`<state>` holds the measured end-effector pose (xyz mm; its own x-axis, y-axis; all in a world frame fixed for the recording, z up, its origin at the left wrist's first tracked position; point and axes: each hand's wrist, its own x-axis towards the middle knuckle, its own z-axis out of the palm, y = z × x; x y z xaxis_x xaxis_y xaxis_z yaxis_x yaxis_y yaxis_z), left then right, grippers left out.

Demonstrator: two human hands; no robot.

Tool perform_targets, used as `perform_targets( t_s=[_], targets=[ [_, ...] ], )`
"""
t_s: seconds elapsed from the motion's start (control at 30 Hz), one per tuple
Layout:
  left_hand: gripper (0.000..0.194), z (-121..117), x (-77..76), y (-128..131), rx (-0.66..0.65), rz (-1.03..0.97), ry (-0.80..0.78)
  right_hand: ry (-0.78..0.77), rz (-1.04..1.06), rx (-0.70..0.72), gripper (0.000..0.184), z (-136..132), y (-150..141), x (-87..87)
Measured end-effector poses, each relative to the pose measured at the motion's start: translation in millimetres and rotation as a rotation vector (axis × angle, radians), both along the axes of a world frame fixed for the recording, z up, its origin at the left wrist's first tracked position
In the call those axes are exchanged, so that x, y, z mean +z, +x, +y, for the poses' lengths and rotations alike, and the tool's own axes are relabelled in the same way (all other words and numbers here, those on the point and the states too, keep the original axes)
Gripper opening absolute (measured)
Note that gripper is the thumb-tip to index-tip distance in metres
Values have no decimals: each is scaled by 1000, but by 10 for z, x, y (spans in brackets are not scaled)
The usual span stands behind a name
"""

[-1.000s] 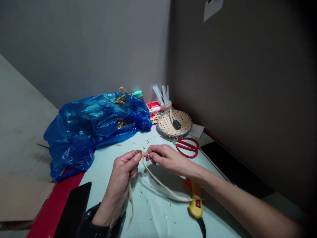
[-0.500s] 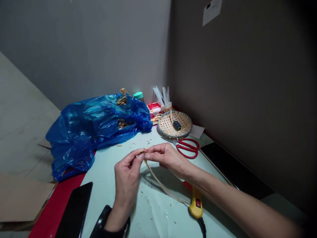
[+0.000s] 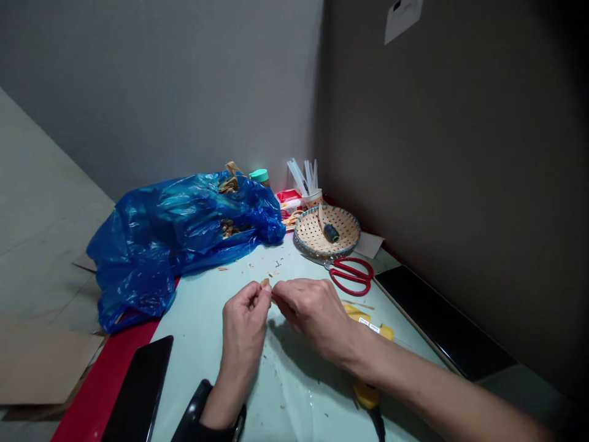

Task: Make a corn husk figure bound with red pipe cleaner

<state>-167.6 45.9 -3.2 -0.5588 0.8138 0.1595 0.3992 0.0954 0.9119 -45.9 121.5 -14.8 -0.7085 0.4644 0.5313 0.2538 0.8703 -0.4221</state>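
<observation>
My left hand (image 3: 243, 328) is closed in a pinch, with the tip of a tan, husk-like strip (image 3: 265, 283) poking up between thumb and forefinger. Right beside it, my right hand (image 3: 313, 310) has its fingers curled together close to the same strip. The back of the hand hides what those fingers hold, if anything. Beneath my right forearm lies a yellow hot glue gun (image 3: 367, 396) with a black cord, partly covered by the arm. A thin tan piece (image 3: 359, 304) shows past my right wrist.
Red-handled scissors (image 3: 352, 276) lie before a woven basket (image 3: 301, 236) holding a dark thread spool (image 3: 331, 232). A blue plastic bag (image 3: 184, 215) of dried husks fills the back left. Black flat devices lie left (image 3: 140, 387) and right (image 3: 442, 319). Scraps dot the table (image 3: 294, 393).
The right hand has turned over, its back now facing up and its fingers curled. The long strip that hung toward the glue gun is no longer visible there.
</observation>
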Motion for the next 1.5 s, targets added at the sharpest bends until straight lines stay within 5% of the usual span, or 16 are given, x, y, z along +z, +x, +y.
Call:
perform_targets(
  t_s=[0.13, 0.47, 0.67, 0.77, 0.9, 1.1, 1.4, 1.5],
  targets=[
    [39, 17, -49, 64, 80, -2, 53, 264, -73, -65, 18, -79, -23, -4],
    [39, 34, -122, 77, 152, -37, 107, 299, -82, -128, 14, -216, -44, 46],
    [37, 33, -94, 19, 130, -321, 185, 471, -202, -43, 41, -381, -79, -60],
    [35, 59, -109, -12, 99, -460, 215, 454, -254, -23, 36, -412, -112, -68],
    [38, 84, -99, -49, 25, -481, 170, 181, -146, 94, 16, -316, -102, 53],
    [36, 122, -1, -48, -58, -424, 212, -310, 270, 122, 21, -189, -79, 191],
    [35, 125, -9, -82, -93, -463, 150, -673, 441, 18, 20, -74, -87, 137],
    [36, 111, -22, -49, -198, -498, 81, -893, 271, 209, 32, 57, -76, 67]
  ],
)
